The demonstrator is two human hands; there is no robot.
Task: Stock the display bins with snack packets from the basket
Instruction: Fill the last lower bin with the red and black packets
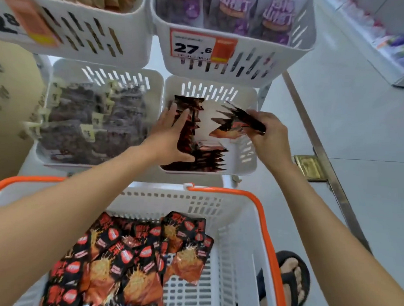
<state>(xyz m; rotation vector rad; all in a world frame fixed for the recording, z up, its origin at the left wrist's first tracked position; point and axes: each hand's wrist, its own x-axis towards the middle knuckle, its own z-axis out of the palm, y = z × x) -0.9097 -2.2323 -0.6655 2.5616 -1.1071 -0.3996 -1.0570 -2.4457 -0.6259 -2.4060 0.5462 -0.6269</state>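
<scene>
Snack packets (238, 124): a fanned bunch, gripped at its right end by the right hand (268, 136), held over the right half of the lower right display bin (210, 89) and not yet released. A row of like packets (190, 138) stands along the bin's left side. The left hand (171, 138), fingers straight, presses that row aside.

Step in hand: insertion. Next move, as judged: lower the bunch upright into the gap, then let go.

The basket (237, 222), near, holds more packets (133, 265), so stocking is unfinished.
</scene>
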